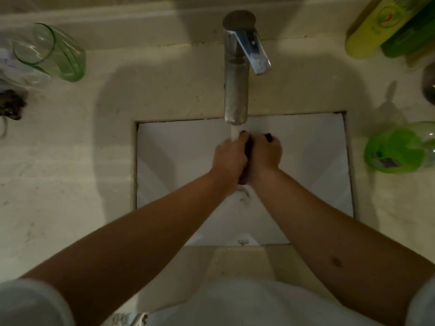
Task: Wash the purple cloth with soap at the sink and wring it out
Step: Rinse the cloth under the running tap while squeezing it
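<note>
Landmark: the faucet (236, 74), chrome, mounted on the pale counter (58, 172) behind a square white sink (164, 149). Its lever points forward and to the right. A white stream of water (234, 134) falls from the spout.

Directly below the spout, over the basin, both hands meet. Left hand (229, 158) and right hand (264, 154) are pressed side by side, fingers curled tight around the purple cloth (248, 149). The cloth is bunched small; only dark slivers show between the palms and at the lower end near the wrists. The stream lands on the left hand's knuckles.

Containers: left of the faucet, a clear green glass (51, 52) stands on the counter, nothing visible inside. Right of the faucet at the back, a yellow bottle (376, 31) beside a darker green one (412, 36); contents cannot be told. Farther right and nearer, a clear bottle with a bright green label (397, 149); fill level unclear.
</note>
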